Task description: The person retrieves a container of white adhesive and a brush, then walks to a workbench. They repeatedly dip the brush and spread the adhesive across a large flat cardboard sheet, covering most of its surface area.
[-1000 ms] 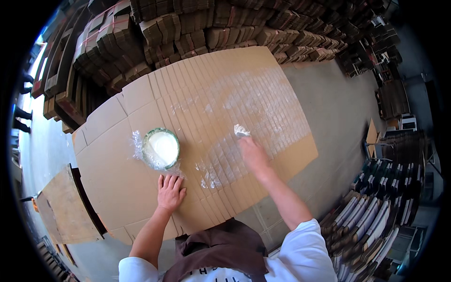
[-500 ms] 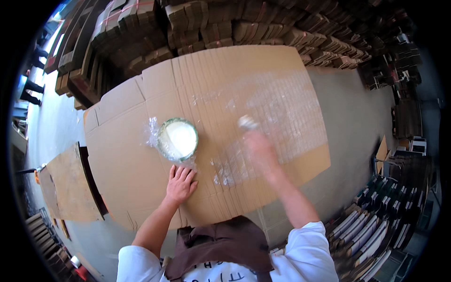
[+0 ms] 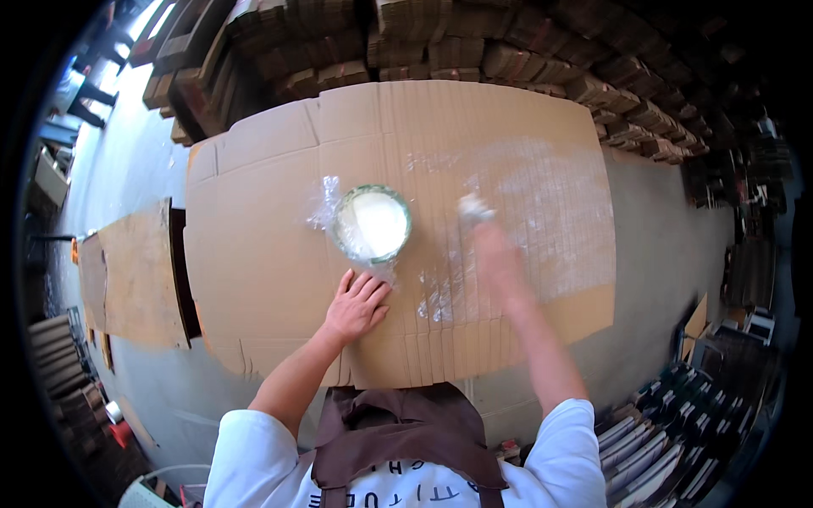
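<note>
Head view, and I've got the left hand (image 3: 356, 306) flat on the cardboard sheet (image 3: 254, 254), fingers spread, palm down. Just beyond its fingertips sits the round bowl of white paste (image 3: 371, 224), on crinkled clear film. Off to that hand's right, the right hand (image 3: 495, 254) is blurred; I see a pale wad (image 3: 472, 207) at its fingertips, grip I can't tell. Shiny smears cover the sheet around it. Stacked cardboard bundles (image 3: 508, 51) beyond.
</note>
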Tool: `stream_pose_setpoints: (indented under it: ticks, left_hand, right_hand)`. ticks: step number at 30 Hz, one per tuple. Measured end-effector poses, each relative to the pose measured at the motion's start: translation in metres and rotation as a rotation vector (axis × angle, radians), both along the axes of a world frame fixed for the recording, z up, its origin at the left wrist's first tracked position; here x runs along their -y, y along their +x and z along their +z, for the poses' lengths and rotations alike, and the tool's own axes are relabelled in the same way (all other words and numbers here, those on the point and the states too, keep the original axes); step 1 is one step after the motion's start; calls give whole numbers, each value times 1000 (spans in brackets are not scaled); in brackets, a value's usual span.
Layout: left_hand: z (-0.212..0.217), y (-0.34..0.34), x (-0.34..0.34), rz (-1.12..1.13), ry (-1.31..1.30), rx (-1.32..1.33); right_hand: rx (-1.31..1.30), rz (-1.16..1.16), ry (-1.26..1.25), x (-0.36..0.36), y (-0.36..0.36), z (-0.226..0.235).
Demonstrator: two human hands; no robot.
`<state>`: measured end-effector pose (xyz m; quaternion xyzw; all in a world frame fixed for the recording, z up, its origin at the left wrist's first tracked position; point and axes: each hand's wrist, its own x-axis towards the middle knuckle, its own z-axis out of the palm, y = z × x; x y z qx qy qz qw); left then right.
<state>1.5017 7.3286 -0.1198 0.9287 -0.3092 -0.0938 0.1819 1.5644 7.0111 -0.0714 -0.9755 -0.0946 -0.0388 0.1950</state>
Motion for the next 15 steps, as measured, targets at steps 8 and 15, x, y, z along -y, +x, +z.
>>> stream_pose_setpoints:
  ticks: [8, 15]
  left_hand:
    - [2, 0, -2, 11, -50, 18]
    - [6, -1, -5, 15, -124, -10]
  right_hand:
    - [105, 282, 137, -61, 17, 112]
    - [93, 505, 83, -121, 14, 96]
